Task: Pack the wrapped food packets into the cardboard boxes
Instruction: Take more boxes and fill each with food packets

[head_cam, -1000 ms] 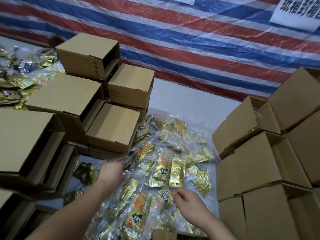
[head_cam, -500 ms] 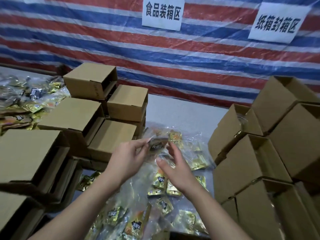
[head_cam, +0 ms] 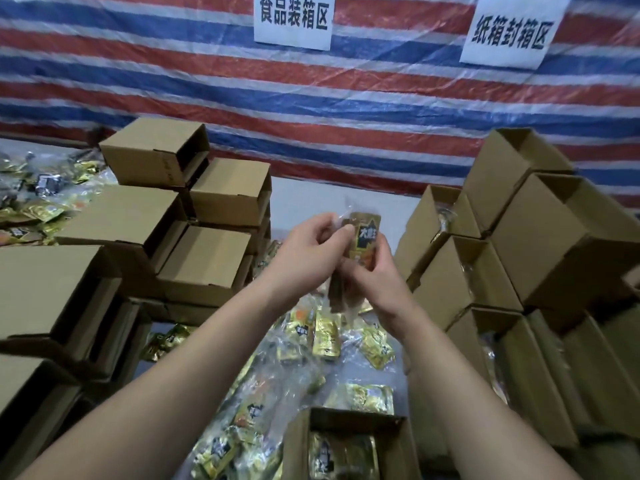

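Both hands are raised over the table and hold a gold food packet [head_cam: 364, 237] in clear wrapping between them. My left hand [head_cam: 304, 254] pinches its left edge with thumb and fingers. From below and to the right, my right hand [head_cam: 375, 282] grips the packet. Several more gold packets [head_cam: 325, 336] lie in a loose heap on the table under my arms. An open cardboard box [head_cam: 301, 441] sits at the bottom centre with gold packets [head_cam: 343, 455] inside it.
Stacked cardboard boxes [head_cam: 207, 261] lying on their sides fill the left. More open boxes [head_cam: 540, 233] are stacked on the right. Another heap of packets [head_cam: 38, 206] lies at the far left. A striped tarp [head_cam: 346, 109] with two white signs hangs behind.
Both hands rose from the heap, taking a packet up with them, and now hold it higher and closer together. The view tilted, bringing the box at the bottom into sight.
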